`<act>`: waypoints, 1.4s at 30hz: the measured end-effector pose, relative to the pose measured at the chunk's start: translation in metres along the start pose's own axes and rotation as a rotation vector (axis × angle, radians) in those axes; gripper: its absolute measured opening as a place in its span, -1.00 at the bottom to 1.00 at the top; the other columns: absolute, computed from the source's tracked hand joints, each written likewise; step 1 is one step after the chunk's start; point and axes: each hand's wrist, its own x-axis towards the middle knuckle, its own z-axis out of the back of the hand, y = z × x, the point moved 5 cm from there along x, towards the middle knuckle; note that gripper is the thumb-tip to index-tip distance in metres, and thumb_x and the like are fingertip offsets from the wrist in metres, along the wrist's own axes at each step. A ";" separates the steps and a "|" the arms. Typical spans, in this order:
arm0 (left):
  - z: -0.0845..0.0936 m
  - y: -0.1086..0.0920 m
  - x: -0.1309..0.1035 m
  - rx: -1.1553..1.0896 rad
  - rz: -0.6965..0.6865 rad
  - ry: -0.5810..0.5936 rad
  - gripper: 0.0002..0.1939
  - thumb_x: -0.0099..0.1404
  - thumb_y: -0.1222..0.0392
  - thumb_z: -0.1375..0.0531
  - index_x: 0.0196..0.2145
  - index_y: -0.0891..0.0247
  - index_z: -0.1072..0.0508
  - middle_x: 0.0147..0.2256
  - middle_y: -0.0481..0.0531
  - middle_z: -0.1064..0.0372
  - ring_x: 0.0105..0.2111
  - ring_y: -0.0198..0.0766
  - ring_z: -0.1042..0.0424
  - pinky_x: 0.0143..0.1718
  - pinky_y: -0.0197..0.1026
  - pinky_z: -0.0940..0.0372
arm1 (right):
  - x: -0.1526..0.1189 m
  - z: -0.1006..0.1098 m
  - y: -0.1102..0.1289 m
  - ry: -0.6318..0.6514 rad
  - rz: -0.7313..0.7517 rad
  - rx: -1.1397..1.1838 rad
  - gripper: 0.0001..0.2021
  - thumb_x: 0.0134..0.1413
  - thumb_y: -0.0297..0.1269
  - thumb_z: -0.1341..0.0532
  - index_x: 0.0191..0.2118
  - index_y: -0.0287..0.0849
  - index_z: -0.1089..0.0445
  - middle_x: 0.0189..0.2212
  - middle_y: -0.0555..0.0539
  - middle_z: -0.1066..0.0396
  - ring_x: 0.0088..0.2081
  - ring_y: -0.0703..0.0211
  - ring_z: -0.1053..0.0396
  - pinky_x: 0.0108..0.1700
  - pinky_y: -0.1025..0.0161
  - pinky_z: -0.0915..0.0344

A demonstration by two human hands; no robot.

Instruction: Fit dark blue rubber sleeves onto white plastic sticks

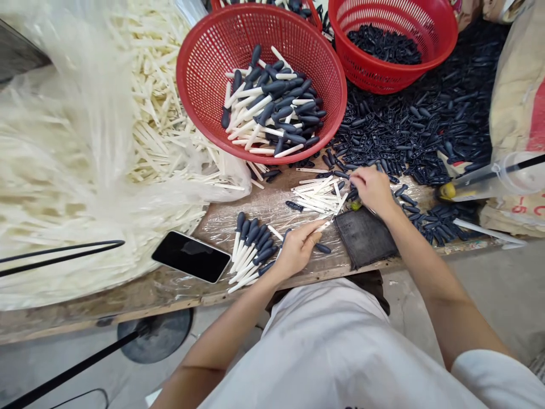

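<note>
My left hand (298, 248) is closed around a white plastic strip (327, 225) whose end points to the upper right. A dark handle piece (322, 248) lies just beside its fingers. My right hand (373, 190) is pinched at the edge of the dark pieces; what its fingertips hold, if anything, is hidden. Between the hands lies a loose heap of white strips (317, 196). A dark cloth pad (365, 237) lies under my right wrist. Left of my left hand, several white strips with dark handles (251, 247) lie in a row.
A red basket (187, 74) holds strips with handles. Another red basket (361, 76) contains dark pieces, with a large dark pile (417, 125) below. White strips (157, 102) spill from plastic bags at left. A phone (191, 257) lies near the table edge (170, 307). A sack (515, 113) stands right.
</note>
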 end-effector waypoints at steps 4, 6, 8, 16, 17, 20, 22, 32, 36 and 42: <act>-0.001 0.007 -0.004 -0.031 0.045 -0.024 -0.76 0.30 0.13 -0.21 -0.10 0.16 -0.57 -0.17 0.05 -0.56 -0.19 -0.17 -0.49 -0.08 -0.19 -0.30 | 0.055 -0.005 -0.043 -0.065 -0.088 -0.324 -0.73 0.23 -0.39 -0.06 -0.16 -0.26 -0.51 -0.16 -0.29 -0.45 -0.11 -0.11 -0.33 -0.12 0.06 -0.22; -0.003 0.012 -0.006 -0.050 0.085 -0.027 -0.77 0.29 0.09 -0.22 -0.13 0.17 -0.57 -0.24 0.02 -0.54 -0.26 -0.21 -0.47 -0.15 -0.22 -0.30 | 0.068 -0.013 -0.050 -0.054 -0.064 -0.353 -0.75 0.24 -0.36 -0.07 -0.13 -0.24 -0.49 -0.13 -0.27 -0.42 -0.08 -0.11 -0.30 -0.11 0.07 -0.23; -0.005 0.015 -0.007 -0.074 0.112 -0.018 -0.77 0.29 0.07 -0.22 -0.15 0.19 -0.56 -0.30 0.00 -0.51 -0.32 -0.24 -0.43 -0.21 -0.24 -0.29 | 0.074 -0.021 -0.050 -0.015 -0.034 -0.353 -0.77 0.24 -0.35 -0.10 -0.10 -0.21 -0.47 -0.11 -0.24 -0.39 -0.07 -0.09 -0.28 -0.12 0.09 -0.24; -0.006 0.020 -0.002 -0.204 0.196 -0.033 -0.76 0.26 0.03 -0.25 -0.22 0.24 -0.53 -0.45 -0.06 -0.37 -0.45 -0.33 -0.31 -0.39 -0.31 -0.21 | 0.056 -0.015 -0.008 0.134 0.082 -0.481 -0.70 0.05 -0.56 -0.09 -0.14 -0.31 -0.49 -0.11 -0.36 -0.41 -0.04 -0.19 -0.32 -0.19 0.10 -0.27; -0.006 0.021 -0.001 -0.236 0.216 -0.052 -0.75 0.25 0.00 -0.26 -0.25 0.25 -0.51 -0.48 -0.08 -0.33 -0.48 -0.35 -0.28 -0.42 -0.32 -0.18 | 0.049 -0.011 0.000 0.123 0.077 -0.454 -0.65 0.06 -0.57 -0.09 -0.06 -0.31 -0.47 -0.12 -0.35 -0.42 -0.06 -0.17 -0.35 -0.18 0.09 -0.28; -0.005 0.020 0.003 -0.326 0.249 -0.106 -0.71 0.23 -0.04 -0.28 -0.28 0.25 -0.45 -0.56 -0.16 -0.21 -0.56 -0.39 -0.17 -0.49 -0.33 -0.11 | 0.017 -0.004 0.031 0.110 0.140 -0.223 -0.51 0.14 -0.50 -0.07 0.19 -0.16 -0.33 -0.08 -0.24 -0.46 -0.12 -0.07 -0.41 -0.11 0.08 -0.30; -0.006 0.016 0.006 -0.371 0.242 -0.118 -0.69 0.24 -0.04 -0.27 -0.19 0.23 -0.40 -0.59 -0.20 -0.16 -0.58 -0.41 -0.12 -0.51 -0.34 -0.06 | -0.010 -0.008 0.053 0.192 0.229 -0.014 -0.52 0.20 -0.45 -0.03 0.21 -0.07 -0.31 -0.07 -0.15 -0.48 -0.14 0.01 -0.43 -0.09 0.12 -0.32; -0.009 -0.002 0.009 -0.430 0.225 -0.010 -0.57 0.21 0.03 -0.29 -0.03 0.23 -0.31 -0.58 -0.23 -0.20 -0.55 -0.41 -0.19 -0.46 -0.34 -0.08 | -0.078 -0.019 0.063 0.102 -0.033 0.430 -0.92 0.19 -0.25 -0.19 -0.26 -0.08 -0.41 -0.48 0.07 -0.41 -0.46 0.25 -0.35 -0.33 0.32 -0.24; -0.008 0.002 0.010 -0.327 0.187 0.050 -0.58 0.23 0.06 -0.27 0.01 0.29 -0.42 -0.58 -0.21 -0.18 -0.57 -0.41 -0.15 -0.47 -0.32 -0.07 | -0.084 -0.010 0.062 0.053 -0.019 0.542 -0.90 0.19 -0.22 -0.21 -0.29 -0.10 -0.41 -0.42 0.03 -0.45 -0.39 0.26 -0.38 -0.29 0.34 -0.30; -0.004 0.003 0.006 -0.084 0.034 0.042 -0.73 0.30 0.14 -0.19 -0.12 0.26 -0.59 -0.40 0.00 -0.53 -0.43 -0.27 -0.42 -0.33 -0.23 -0.29 | -0.086 -0.019 0.057 0.155 -0.114 0.732 -0.89 0.13 -0.20 -0.25 -0.34 -0.11 -0.40 -0.53 0.06 -0.42 -0.51 0.26 -0.37 -0.42 0.32 -0.28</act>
